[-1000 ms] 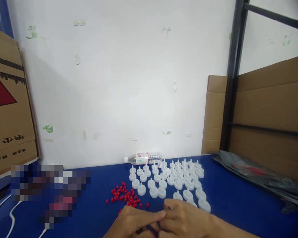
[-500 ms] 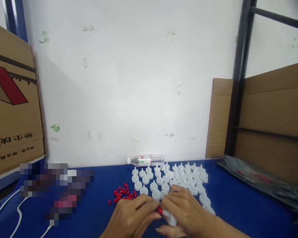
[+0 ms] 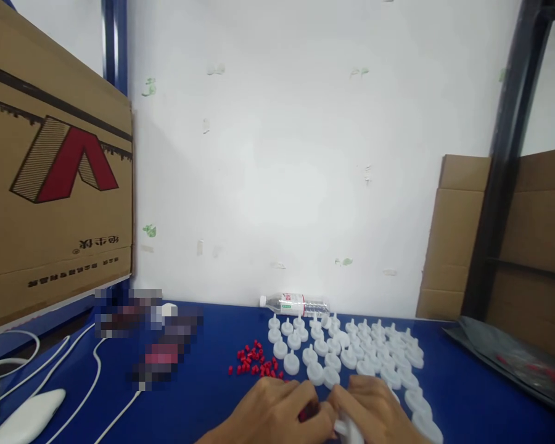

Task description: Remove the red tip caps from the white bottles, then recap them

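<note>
At the bottom of the view my two hands meet. My right hand [image 3: 377, 410] is closed around a white nozzle cap [image 3: 350, 430], partly covered by the fingers. My left hand [image 3: 277, 410] pinches a small red cap [image 3: 303, 415], of which only a bit of red shows between its fingers. Just beyond my left hand lies a loose pile of small red caps [image 3: 254, 359]. Behind and around my right hand, many white nozzle caps [image 3: 291, 362] stand on the blue table, most with their spouts pointing up.
A clear plastic bottle [image 3: 296, 304] lies against the white wall. On the left are a cardboard box [image 3: 60, 216], white cables [image 3: 98, 364], a white device [image 3: 32, 416] and blurred-out items. A grey plastic bag [image 3: 504, 354] lies at the right, near cardboard sheets [image 3: 456, 234].
The view has swung left, so more of the box and the white device show. The red cap, seen at the nozzle's tip before, now sits mostly hidden in my left fingers, apart from the spout.
</note>
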Demonstrator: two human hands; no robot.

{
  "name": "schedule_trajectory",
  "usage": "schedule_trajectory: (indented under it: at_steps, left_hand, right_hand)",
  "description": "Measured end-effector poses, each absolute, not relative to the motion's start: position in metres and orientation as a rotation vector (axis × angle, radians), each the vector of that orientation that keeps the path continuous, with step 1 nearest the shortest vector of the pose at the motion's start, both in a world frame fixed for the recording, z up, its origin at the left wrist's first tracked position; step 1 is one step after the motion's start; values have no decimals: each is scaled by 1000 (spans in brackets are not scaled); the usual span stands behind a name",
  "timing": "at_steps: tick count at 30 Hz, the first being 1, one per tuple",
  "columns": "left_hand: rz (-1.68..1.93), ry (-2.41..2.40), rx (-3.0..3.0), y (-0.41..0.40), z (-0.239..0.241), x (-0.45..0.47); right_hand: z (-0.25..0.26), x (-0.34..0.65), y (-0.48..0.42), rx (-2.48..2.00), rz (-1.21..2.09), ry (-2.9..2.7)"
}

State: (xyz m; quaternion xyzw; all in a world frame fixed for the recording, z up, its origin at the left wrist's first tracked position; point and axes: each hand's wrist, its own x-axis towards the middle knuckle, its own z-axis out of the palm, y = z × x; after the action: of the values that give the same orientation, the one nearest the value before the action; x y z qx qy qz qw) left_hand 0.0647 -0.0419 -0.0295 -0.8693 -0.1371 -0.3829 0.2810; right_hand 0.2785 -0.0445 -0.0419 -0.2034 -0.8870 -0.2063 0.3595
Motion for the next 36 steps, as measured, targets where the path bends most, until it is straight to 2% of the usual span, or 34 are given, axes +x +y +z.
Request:
schedule_trajectory:
  at_steps: [11, 18, 20, 25, 31, 36]
  left_hand:
    - [-888, -451, -2436, -42, -29, 62]
    - [-743, -536, -2522, -32, -1, 35]
    - [-657, -737, -2487, -21, 13, 19]
    - [-159, -1463, -2277, 6, 34, -18]
    - [-27, -1679, -2254, 22, 20, -42]
    - [-58, -1728, -2284, 17, 23, -37]
  right_hand:
    - [-38, 272, -49, -690, -447, -2355]
    - [-26, 278, -56, -717, -378, -2237]
    - [-23, 282, -50, -759, -314, -2242]
    - [-19, 289, -36, -796, -252, -2294]
    - [-14, 290, -39, -857, -213, -2383]
    - [-13, 290, -41, -984, -135, -2444]
